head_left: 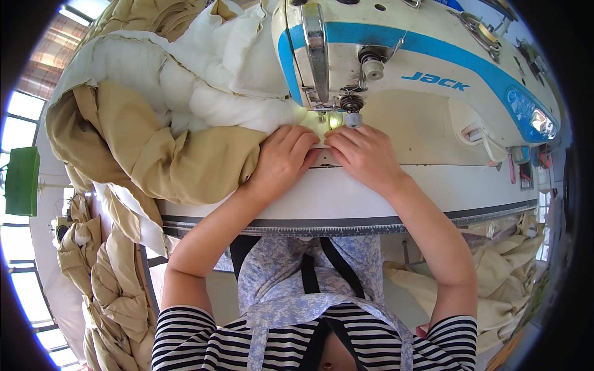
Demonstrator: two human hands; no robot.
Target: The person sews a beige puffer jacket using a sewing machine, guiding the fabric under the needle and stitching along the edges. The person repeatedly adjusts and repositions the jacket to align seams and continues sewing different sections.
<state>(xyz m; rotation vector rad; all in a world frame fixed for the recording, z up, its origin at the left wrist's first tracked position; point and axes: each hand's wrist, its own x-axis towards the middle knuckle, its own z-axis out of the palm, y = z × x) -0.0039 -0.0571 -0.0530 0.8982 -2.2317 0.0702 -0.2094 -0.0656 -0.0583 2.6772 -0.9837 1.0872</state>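
A white sewing machine (396, 49) with a blue stripe stands before me, its small light shining by the needle area (328, 117). A puffy padded garment piece (213, 157), tan on one side and white on the other, lies bunched at its left. My left hand (288, 156) is closed on the garment's edge, just left of the presser foot. Close to the right of the foot, my right hand (365, 154) has its fingers curled down together at the bed. What lies under its fingertips is hidden. Both thumbs point in toward each other.
The white table (334, 195) has a dark front edge with a ruler strip (297, 230). More tan padded fabric (120, 278) hangs at the left, and beige cloth (489, 290) lies low at the right. A green box-shaped thing (22, 181) stands at the far left.
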